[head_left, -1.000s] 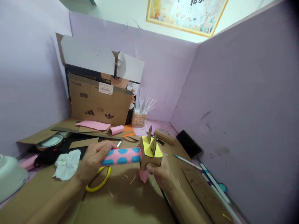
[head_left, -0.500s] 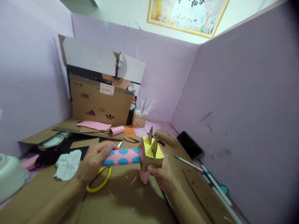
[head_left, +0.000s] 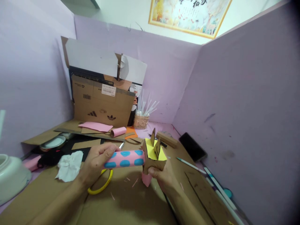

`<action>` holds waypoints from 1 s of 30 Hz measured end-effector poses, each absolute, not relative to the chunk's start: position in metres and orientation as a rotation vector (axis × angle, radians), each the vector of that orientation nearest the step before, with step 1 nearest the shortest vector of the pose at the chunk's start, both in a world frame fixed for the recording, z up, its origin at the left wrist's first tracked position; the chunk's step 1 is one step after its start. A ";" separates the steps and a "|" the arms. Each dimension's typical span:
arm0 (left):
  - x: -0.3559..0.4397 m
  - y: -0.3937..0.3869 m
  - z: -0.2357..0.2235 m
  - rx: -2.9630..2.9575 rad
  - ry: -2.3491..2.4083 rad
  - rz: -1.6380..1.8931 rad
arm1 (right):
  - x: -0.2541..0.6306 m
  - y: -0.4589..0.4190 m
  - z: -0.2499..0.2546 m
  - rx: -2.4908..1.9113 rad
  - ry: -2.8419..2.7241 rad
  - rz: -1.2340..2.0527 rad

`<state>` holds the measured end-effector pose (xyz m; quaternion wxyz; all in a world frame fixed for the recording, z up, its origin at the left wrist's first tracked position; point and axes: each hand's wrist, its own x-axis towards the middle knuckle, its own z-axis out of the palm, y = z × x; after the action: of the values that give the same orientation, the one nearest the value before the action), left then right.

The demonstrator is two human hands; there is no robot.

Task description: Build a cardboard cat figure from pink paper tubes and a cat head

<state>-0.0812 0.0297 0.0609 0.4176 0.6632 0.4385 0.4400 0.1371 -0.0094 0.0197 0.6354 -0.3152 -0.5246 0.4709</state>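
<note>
My left hand (head_left: 99,157) is closed around one end of a pink paper tube (head_left: 128,158) with blue spots. The tube lies level, and its other end meets the side of a small cardboard box (head_left: 153,164). Yellow paper covers the box's top, where two cardboard pieces (head_left: 155,143) stand up. My right hand (head_left: 162,176) grips the box from its near right side, thumb on the front face. A pink piece (head_left: 146,179) hangs below the box. Yellow-handled scissors (head_left: 100,190) lie beneath my left hand, partly hidden by it.
Crumpled white tissue (head_left: 69,165) and a white pot (head_left: 12,178) are at left. Behind stand a large cardboard box (head_left: 103,106), a basket of white sticks (head_left: 141,121) and a pink roll (head_left: 118,132). A phone (head_left: 192,146) and a pen (head_left: 191,165) lie at right.
The whole view has shifted slightly, so everything appears a little further right. Both hands keep their grips on the tube and the small box.
</note>
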 end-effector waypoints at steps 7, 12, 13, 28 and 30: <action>-0.079 0.030 0.060 1.633 1.092 1.090 | 0.136 -0.010 0.020 -0.723 -1.168 1.060; -0.079 0.030 0.059 1.633 1.100 1.097 | 0.137 -0.010 0.020 -0.722 -1.168 1.099; -0.079 0.030 0.059 1.646 1.102 1.098 | 0.137 -0.010 0.019 -0.723 -1.163 1.099; -0.078 0.029 0.060 1.711 1.086 1.075 | 0.137 -0.012 0.020 -0.731 -1.213 1.121; -0.078 0.029 0.060 1.702 1.081 1.075 | 0.136 -0.012 0.019 -0.734 -1.184 1.107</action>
<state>-0.0782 0.0292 0.0595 0.4155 0.6775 0.4303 0.4280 0.1358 -0.0121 0.0194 0.6296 -0.3207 -0.5170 0.4833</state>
